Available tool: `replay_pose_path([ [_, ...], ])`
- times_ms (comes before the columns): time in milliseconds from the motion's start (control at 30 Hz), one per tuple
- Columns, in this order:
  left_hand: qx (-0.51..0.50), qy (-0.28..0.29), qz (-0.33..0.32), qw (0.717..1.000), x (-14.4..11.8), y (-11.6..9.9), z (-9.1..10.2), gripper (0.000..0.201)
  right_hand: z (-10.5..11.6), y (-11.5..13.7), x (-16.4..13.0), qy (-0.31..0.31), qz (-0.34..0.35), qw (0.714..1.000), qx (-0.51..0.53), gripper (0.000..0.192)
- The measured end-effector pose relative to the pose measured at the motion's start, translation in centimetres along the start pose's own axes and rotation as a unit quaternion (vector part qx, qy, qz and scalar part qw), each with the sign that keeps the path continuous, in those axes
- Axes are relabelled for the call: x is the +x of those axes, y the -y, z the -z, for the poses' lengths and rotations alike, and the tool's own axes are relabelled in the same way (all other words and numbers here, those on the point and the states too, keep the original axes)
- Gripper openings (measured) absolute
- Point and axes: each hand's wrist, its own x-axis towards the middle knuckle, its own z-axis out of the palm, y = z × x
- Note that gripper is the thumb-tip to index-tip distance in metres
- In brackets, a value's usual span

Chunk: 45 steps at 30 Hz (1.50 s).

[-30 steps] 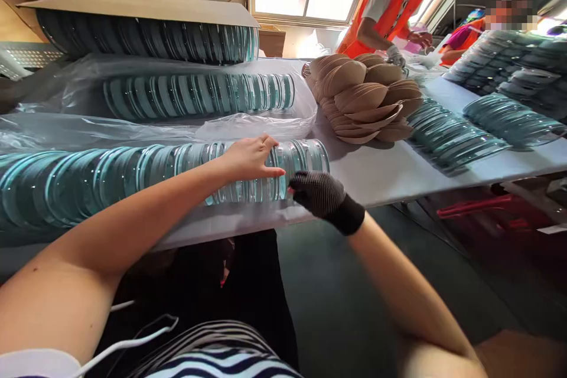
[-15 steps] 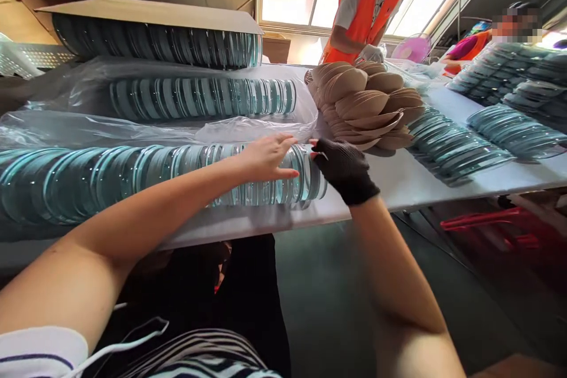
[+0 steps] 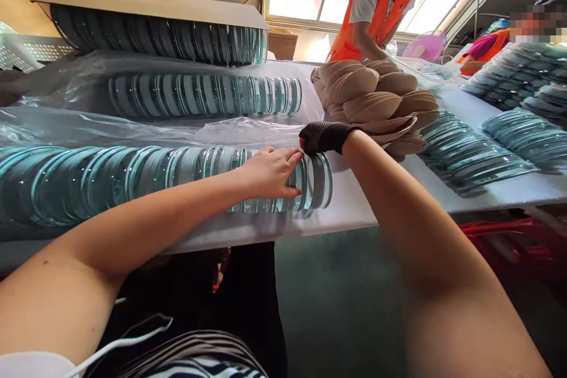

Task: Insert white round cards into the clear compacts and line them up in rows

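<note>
- The bare left hand [image 3: 270,172] lies palm-down, fingers spread and pointing toward 3 o'clock.
- The black-gloved right hand [image 3: 325,136] curls toward 9 o'clock, its forearm running back toward 5 o'clock.

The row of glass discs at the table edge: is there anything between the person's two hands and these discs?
Nothing visible. The bare left hand rests directly on the near row of glass discs, and the gloved right hand touches the top of the end discs. The plastic sheet lies behind that row, not over it.
</note>
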Motion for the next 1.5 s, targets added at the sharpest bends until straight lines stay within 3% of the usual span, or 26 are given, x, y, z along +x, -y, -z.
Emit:
replay_pose_path([
  [200,-0.006,0.009,0.008,1.0,0.0,0.0,0.0,0.087,-0.2,0.2,-1.0,-0.076,0.012,0.997,-0.028,0.03],
  [300,-0.018,0.02,0.023,0.999,0.1,-0.1,0.1,0.087,-0.5,0.2,-3.4,-0.114,0.007,0.993,0.032,0.026],
  [400,-0.032,0.023,0.032,0.999,0.1,-0.2,0.1,0.086,-2.2,1.2,-7.1,-0.198,-0.005,0.975,0.105,0.022],
  [500,-0.036,0.017,0.025,0.999,0.1,-0.2,0.1,0.086,-6.2,3.5,-10.7,-0.274,-0.021,0.952,0.133,0.015],
  [600,-0.041,0.024,0.027,0.999,0.2,-0.2,0.1,0.087,-12.1,6.7,-12.7,-0.301,-0.051,0.942,0.137,0.019],
  [733,-0.042,0.032,0.03,0.998,0.2,-0.1,0.1,0.09,-19.4,10.4,-13.1,-0.362,-0.107,0.907,0.189,0.025],
  [833,-0.039,0.023,0.023,0.999,0.1,-0.1,0.0,0.09,-22.1,11.7,-12.4,-0.413,-0.152,0.876,0.198,0.029],
  [900,-0.04,0.014,0.02,0.999,-0.1,0.0,0.0,0.089,-22.7,12.0,-12.0,-0.425,-0.172,0.868,0.189,0.03],
  [1133,-0.047,0.009,0.017,0.999,0.4,0.9,0.0,0.087,-22.5,11.1,-11.0,-0.386,-0.2,0.885,0.169,0.03],
  [1233,-0.052,0.014,0.015,0.998,0.5,0.4,0.1,0.088,-22.0,11.0,-11.0,-0.388,-0.201,0.876,0.203,0.028],
  [1300,-0.048,-0.021,-0.004,0.999,-0.7,-0.4,0.9,0.084,-21.4,11.3,-11.4,-0.406,-0.201,0.863,0.223,0.028],
  [1400,-0.038,-0.151,-0.064,0.986,-5.6,-0.4,2.9,0.073,-20.4,11.6,-12.6,-0.477,-0.241,0.811,0.239,0.032],
  [1433,-0.033,-0.204,-0.07,0.976,-8.1,0.2,3.6,0.069,-20.1,11.4,-13.0,-0.504,-0.265,0.783,0.251,0.034],
  [1467,-0.026,-0.259,-0.057,0.964,-11.0,1.2,4.2,0.065,-19.6,10.9,-13.2,-0.548,-0.33,0.716,0.28,0.031],
  [1500,-0.016,-0.321,-0.02,0.947,-14.2,2.6,4.6,0.061,-19.1,10.3,-13.2,-0.555,-0.333,0.699,0.305,0.031],
])
